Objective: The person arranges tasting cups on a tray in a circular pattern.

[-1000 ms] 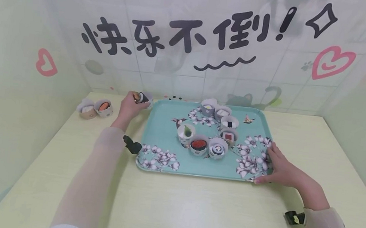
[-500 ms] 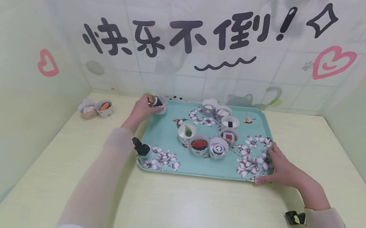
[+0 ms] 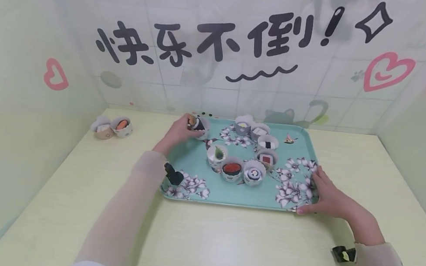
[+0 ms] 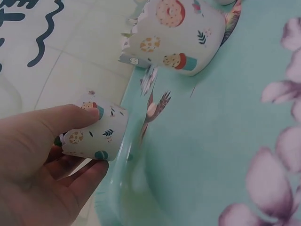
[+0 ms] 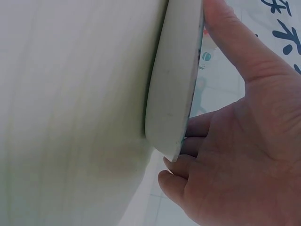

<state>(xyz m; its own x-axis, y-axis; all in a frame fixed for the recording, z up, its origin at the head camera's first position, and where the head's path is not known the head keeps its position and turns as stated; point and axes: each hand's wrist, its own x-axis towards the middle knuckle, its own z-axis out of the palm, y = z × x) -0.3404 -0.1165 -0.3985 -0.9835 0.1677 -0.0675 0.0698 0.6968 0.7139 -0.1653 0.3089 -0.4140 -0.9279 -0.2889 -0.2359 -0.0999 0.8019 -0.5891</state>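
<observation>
My left hand (image 3: 178, 132) holds a small paper baking cup (image 4: 101, 129) with a dark-wrapped piece of sushi (image 3: 199, 125) in it. In the left wrist view the thumb lies on one side of the cup and the fingers on the other. The cup is over the back left part of the turquoise flowered tray (image 3: 237, 198). At the tray's near right corner, my right hand (image 3: 329, 200) grips the edge, thumb at the front and fingers along the right side. Several more sushi cups, one topped with red roe (image 3: 231, 169), stand in a curve on the tray.
Two paper cups stand on the table at the back left, one with a pale piece (image 3: 102, 128) and one with an orange-topped piece (image 3: 122, 125). A printed wall sheet (image 3: 201, 98) rises directly behind the tray. Dark straps (image 3: 342, 254) circle the wrists.
My left hand has carried its sushi cup rightward, from beside the tray's back left corner to over the tray. The right hand and the other cups have stayed in place.
</observation>
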